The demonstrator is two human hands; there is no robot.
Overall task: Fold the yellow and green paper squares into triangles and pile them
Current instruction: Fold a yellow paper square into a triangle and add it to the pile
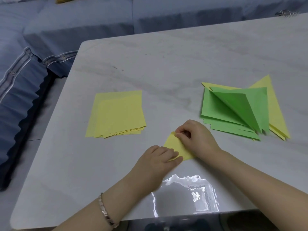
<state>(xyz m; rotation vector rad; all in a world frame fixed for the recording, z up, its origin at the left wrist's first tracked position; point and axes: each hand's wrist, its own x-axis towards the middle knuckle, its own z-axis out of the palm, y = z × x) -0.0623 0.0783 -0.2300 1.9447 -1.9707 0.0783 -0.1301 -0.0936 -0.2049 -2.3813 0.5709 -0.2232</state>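
**Operator:** What should I mind on this fold?

**Inspector:** The yellow sheet [176,147] lies on the table [166,64] at the near centre. It sits between the stack of flat yellow squares [116,114] on the left and the pile of folded triangles [273,105] on the right. In my judgement you are bringing corner to corner. Match the two points exactly at the far tip before you flatten anything, then run the crease from the middle outward. A hasty press sets a crooked edge.

**Operator:** And my grip?

**Inspector:** Your right hand [198,139] has its fingers curled tight, thumb and forefinger pinching the far corner of the sheet. Your left hand [158,159] clamps the near corner, fingers [170,153] bent on top and thumb at the edge. Neither hand is slack. Hold the left one planted while the right aligns. The top green triangle [241,105] on the pile stands half open, so expect yours to spring likewise unless creased firmly.
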